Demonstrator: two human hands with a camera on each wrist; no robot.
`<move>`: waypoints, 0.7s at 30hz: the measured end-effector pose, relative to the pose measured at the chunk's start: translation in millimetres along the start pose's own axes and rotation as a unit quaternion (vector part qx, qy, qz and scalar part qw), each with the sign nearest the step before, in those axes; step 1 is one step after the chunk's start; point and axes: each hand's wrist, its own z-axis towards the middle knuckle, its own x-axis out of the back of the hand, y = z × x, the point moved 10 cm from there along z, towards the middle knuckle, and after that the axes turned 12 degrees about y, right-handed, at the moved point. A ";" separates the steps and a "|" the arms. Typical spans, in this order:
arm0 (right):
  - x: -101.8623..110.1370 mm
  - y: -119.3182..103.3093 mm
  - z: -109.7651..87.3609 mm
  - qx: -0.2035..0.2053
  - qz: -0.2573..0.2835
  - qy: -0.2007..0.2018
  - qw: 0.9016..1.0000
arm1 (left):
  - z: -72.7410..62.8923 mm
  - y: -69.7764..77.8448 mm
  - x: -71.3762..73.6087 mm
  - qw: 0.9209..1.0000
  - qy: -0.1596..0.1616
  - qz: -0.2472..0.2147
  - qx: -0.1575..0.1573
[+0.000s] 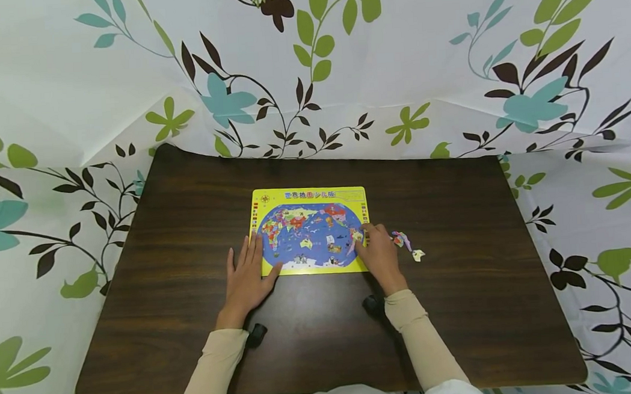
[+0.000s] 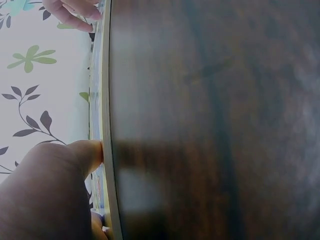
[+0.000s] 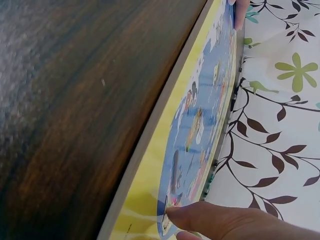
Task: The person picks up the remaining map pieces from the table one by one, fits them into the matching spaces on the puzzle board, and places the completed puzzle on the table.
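A yellow-bordered world map puzzle board (image 1: 314, 269) lies flat on the table, its blue oval filled with coloured pieces. Spread over the board's left edge, my left hand (image 1: 245, 281) rests with long straight fingers and the thumb on the lower border. My right hand (image 1: 380, 254) is at the right end of the map, fingers bent, pinching a small puzzle piece (image 3: 166, 224) against the surface. The thumb tip touches that pale piece in the right wrist view; the hand hides part of it. Loose puzzle pieces (image 1: 418, 255) lie just right of this hand.
The dark wooden table (image 1: 463, 308) extends around the board on every side. A floral white cloth (image 1: 420, 46) hangs behind and beside it. Dark wrist devices (image 1: 373, 305) show by both forearms.
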 end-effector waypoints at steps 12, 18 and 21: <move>45.6 45.7 11.3 -0.053 0.010 0.080 0.995 | 0.1 -0.4 -0.7 1.000 -0.005 0.001 0.003; 62.9 72.6 16.1 -0.069 -0.027 0.034 0.997 | -0.1 0.4 2.2 1.000 0.002 -0.007 0.001; 63.7 79.4 17.2 -0.074 -0.046 0.000 0.996 | -0.7 0.1 2.4 1.000 0.002 -0.008 0.003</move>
